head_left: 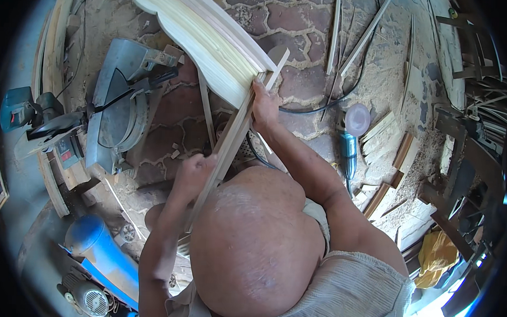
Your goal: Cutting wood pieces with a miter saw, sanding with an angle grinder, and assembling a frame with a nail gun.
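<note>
A pale wooden panel point(215, 51) with a wavy edge extends away from me to the far left. Its near end meets a long narrow wooden rail point(227, 143) that slants toward my body. My right hand point(265, 106) grips the rail where it meets the panel, fingers wrapped over the wood. Lower down, my left hand point(194, 172) is closed in a loose fist against the rail's left side. Whether anything small is inside that fist cannot be made out. The rail's near end is mostly hidden.
A miter saw point(118, 106) stands at the left, above a blue tank point(97, 242) and a grey motor point(87, 295). To the right, a teal angle grinder point(348, 150) lies beside a cable and wood offcuts point(383, 191). Sawdust covers the brick paving point(297, 20).
</note>
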A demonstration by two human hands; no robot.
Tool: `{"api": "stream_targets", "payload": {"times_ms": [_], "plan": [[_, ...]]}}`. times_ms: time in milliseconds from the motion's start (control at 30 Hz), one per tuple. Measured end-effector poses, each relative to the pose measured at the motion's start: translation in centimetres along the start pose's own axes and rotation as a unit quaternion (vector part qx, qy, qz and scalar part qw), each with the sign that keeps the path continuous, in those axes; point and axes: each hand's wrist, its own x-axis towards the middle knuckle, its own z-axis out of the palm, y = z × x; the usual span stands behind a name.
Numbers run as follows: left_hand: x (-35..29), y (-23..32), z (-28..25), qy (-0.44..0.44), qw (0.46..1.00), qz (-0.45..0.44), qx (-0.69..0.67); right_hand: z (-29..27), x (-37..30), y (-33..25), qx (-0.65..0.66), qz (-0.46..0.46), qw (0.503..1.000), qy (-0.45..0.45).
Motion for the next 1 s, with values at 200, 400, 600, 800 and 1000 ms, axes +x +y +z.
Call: {"api": "stream_targets", "payload": {"times_ms": [200, 400, 600, 800, 1000], "plan": [[-6.5, -4.0, 0.3, 0.057, 0.948, 0.106, 0.294, 0.3, -0.7, 0.0, -0.043, 0.004, 0.998, -0.040], [-8.3, -4.6, 1.2, 0.068, 0.990, 0.042, 0.118, 0.1, -0.7, 0.5, -0.054, -0.058, 0.994, -0.079], [-9.2, -7.3, 0.1, 0.050, 0.974, 0.119, 0.186, -0.7, -0.4, 0.4, -0.056, -0.030, 0.994, -0.086], [-5.1, -6.3, 2.0, 0.124, 0.939, 0.219, 0.233, -1.3, 1.6, 0.4, -0.028, -0.036, 0.995, -0.091], [-4.5, -8.2, 3.2, 0.118, 0.925, 0.188, 0.309, -1.5, 1.7, 0.7, -0.031, -0.026, 0.994, -0.103]]}}
